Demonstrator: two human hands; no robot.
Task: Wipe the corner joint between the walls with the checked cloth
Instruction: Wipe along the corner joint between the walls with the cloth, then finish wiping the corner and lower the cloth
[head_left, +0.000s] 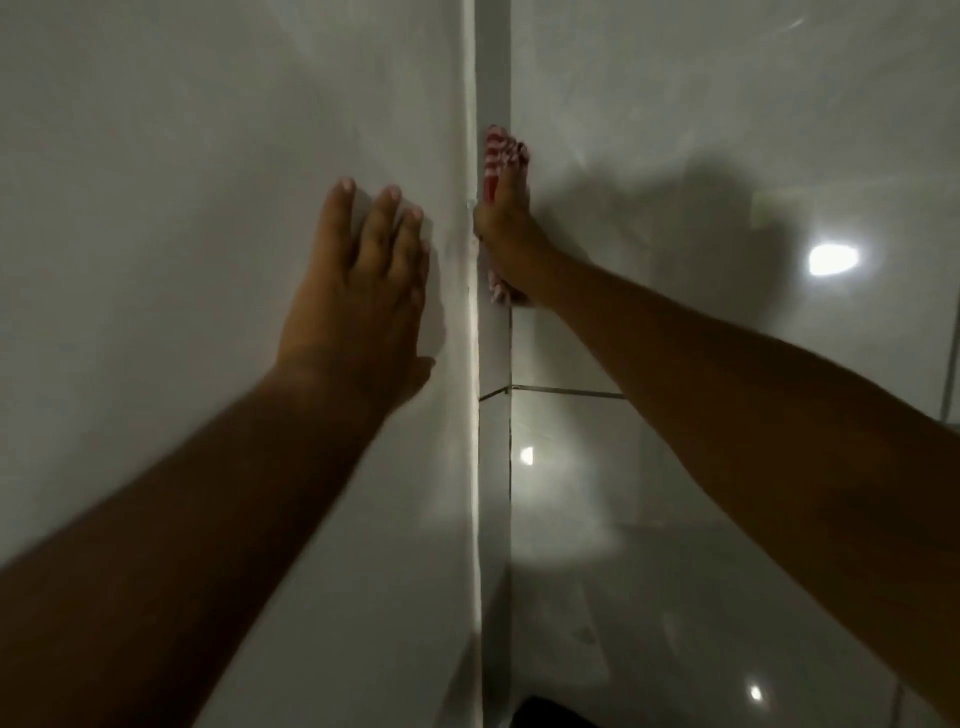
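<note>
Red-and-white checked cloth (494, 156) sits pinned under the right hand (504, 228), pressed against the corner joint (474, 338) high on the glossy tiled walls (675, 130). On such slick tile the bunched cloth could probably slide out from the flat fingers and miss the seam. Left hand (358, 291) lies spread open on the left wall, holding nothing, arm outstretched.

The cloth (497, 156) is checked red and white. The left wall (182, 130) is plain matte grey-white. The right wall (701, 104) is glossy pale grey tile with thin dark grout lines and bright white light spots. The corner joint (471, 322) is a white strip.
</note>
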